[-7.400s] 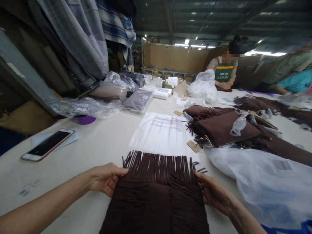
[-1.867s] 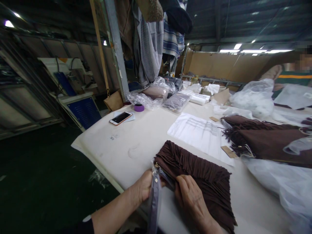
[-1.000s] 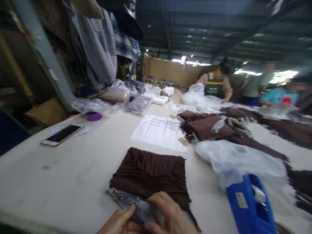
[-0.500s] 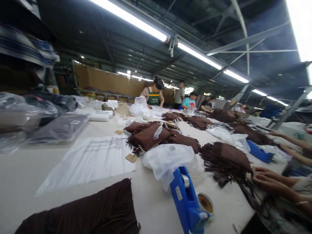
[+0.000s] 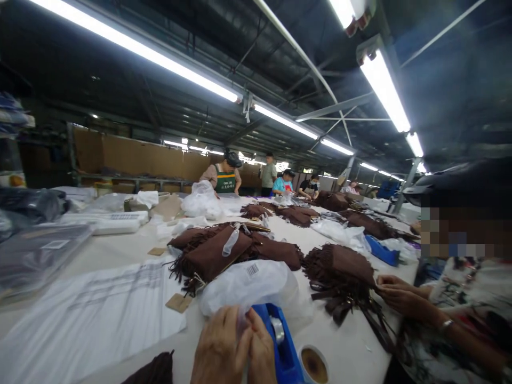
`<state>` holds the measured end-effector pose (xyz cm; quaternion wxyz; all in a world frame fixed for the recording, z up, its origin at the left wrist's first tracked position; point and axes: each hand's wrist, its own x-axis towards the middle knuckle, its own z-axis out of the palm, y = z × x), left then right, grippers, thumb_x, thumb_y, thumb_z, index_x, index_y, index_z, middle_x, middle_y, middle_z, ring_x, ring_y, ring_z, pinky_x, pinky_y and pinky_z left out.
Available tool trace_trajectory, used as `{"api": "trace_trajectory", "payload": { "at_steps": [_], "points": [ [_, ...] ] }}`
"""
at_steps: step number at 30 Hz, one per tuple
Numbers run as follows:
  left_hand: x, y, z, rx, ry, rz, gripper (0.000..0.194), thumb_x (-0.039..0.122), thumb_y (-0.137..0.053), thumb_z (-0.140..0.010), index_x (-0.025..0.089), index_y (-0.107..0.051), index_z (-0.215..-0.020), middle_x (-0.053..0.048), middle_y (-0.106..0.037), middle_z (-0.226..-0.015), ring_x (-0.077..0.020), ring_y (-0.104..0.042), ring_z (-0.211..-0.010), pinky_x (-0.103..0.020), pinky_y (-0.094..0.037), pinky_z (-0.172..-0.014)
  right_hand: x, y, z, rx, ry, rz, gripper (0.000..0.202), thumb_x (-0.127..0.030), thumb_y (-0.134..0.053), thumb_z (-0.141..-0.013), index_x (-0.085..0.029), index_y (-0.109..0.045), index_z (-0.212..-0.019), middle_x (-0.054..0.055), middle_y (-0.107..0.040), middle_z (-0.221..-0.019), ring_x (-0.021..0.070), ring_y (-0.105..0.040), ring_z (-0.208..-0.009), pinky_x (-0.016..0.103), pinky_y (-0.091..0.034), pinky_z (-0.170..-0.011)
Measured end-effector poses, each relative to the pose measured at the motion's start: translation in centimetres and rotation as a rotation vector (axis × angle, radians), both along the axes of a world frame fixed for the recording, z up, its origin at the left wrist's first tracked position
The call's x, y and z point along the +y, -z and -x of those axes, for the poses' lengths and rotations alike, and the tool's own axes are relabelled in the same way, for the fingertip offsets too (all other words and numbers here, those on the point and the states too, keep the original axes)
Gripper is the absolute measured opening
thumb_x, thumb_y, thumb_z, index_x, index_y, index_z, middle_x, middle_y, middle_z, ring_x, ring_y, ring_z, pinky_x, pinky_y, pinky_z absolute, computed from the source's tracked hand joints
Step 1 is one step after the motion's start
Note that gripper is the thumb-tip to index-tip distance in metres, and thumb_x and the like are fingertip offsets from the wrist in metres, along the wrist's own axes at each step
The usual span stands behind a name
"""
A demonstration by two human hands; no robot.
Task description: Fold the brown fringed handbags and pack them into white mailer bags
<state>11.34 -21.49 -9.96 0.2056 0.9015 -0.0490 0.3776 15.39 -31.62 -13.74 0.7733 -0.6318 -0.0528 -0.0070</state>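
Both my hands are at the bottom middle, close together in front of a white plastic bag [image 5: 248,282] with a barcode label. My left hand [image 5: 219,346] has its fingers bent round a bit of clear plastic. The fingers of my right hand [image 5: 261,346] are curled against the same plastic, beside the blue tape dispenser [image 5: 284,341]. Brown fringed bags [image 5: 216,250] lie behind the white bag. A dark brown pleated piece [image 5: 154,369] shows at the bottom edge, left of my hands.
A roll of brown tape [image 5: 314,365] stands right of the dispenser. White sheets [image 5: 100,309] and a plastic-wrapped package [image 5: 44,250] lie left. A co-worker's hands [image 5: 404,296] touch a brown fringed bag [image 5: 344,266] at right. Other people stand farther back.
My two hands have come into view at the bottom middle. The view has turned right, so the table's things sit farther left, and the co-worker at right shows more.
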Motion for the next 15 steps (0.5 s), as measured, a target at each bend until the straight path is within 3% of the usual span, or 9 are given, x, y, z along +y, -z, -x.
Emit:
{"api": "trace_trajectory", "payload": {
  "at_steps": [3,6,8,11,15],
  "points": [
    [-1.5,-3.4,-2.4,0.388,-0.136,0.025,0.023,0.032,-0.048,-0.084,0.015,-0.062,-0.092,-0.01,-0.064,-0.093,-0.0241,-0.061,-0.092,-0.035,-0.049,-0.08,0.2,-1.7,0.3,-0.037,-0.215,-0.094,0.039,-0.027,-0.054,-0.067,-0.022,-0.065,-0.104,0.004,-0.068,-0.103,0.022,-0.059,-0.1,0.033,-0.046,-0.088],
    [-1.3,-5.3,-3.4,0.599,-0.121,-0.077,0.018,0.024,-0.048,-0.085,0.016,-0.062,-0.079,-0.008,-0.065,-0.087,-0.0222,-0.061,-0.09,-0.03,-0.045,-0.078,0.3,-2.6,1.6,-0.008,-0.343,-0.24,0.045,-0.018,-0.048,-0.063,-0.021,-0.065,-0.104,0.002,-0.069,-0.098,0.021,-0.061,-0.096,0.032,-0.048,-0.084],
    [-0.7,-5.8,-3.8,0.612,-0.137,-0.129,0.019,0.018,-0.043,-0.086,0.016,-0.062,-0.08,-0.008,-0.065,-0.085,-0.0212,-0.062,-0.088,-0.029,-0.043,-0.076,0.3,-2.2,2.3,0.03,-0.264,-0.241,0.044,-0.018,-0.049,-0.064,-0.02,-0.065,-0.104,0.003,-0.068,-0.101,0.0211,-0.06,-0.1,0.033,-0.046,-0.089],
    [0.5,-6.4,-4.3,0.583,-0.232,-0.151,0.026,0.02,-0.034,-0.091,0.015,-0.059,-0.086,-0.009,-0.065,-0.087,-0.0217,-0.062,-0.088,-0.029,-0.04,-0.074,0.2,-0.9,2.6,0.072,-0.053,-0.095,0.041,-0.027,-0.053,-0.069,-0.017,-0.062,-0.107,0.007,-0.065,-0.108,0.0219,-0.059,-0.104,0.033,-0.045,-0.092],
    [1.1,-7.0,-4.5,0.559,-0.277,-0.183,0.026,0.024,-0.034,-0.092,0.017,-0.057,-0.081,-0.008,-0.065,-0.085,-0.0213,-0.062,-0.085,-0.028,-0.038,-0.07,0.1,-0.1,1.3,-0.084,0.15,0.357,0.041,-0.029,-0.033,-0.086,-0.012,-0.053,-0.118,0.013,-0.062,-0.114,0.0188,-0.061,-0.101,0.029,-0.05,-0.086]
  ]
}}
